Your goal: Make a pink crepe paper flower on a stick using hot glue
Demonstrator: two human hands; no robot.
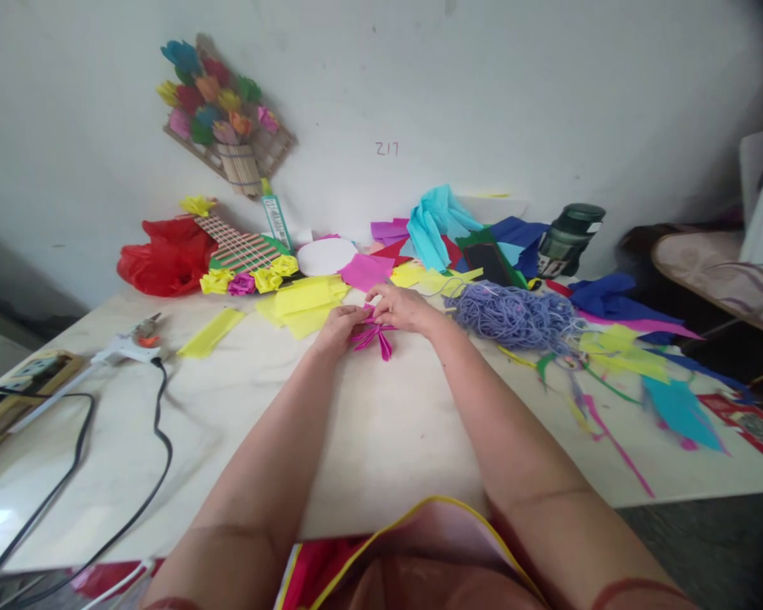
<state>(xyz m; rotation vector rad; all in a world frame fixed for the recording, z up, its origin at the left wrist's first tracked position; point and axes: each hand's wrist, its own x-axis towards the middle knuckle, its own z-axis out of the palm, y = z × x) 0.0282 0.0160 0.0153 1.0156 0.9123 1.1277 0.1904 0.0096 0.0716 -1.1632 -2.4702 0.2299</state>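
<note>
Yellow-edged cloth [445,527] crosses before the front edge of the table [398,440], whose pale surface runs open up to the magenta loops [385,346]. Left hand [343,327] and right hand [402,307] pinch these with bent fingers, yellow sheets [309,298] just beyond the left.

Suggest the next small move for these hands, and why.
Perhaps spread the loops of the magenta paper piece gently apart: the left hand and right hand have their fingers at its far end, while its loops stick out toward the wearer, some bunched close together.
</note>
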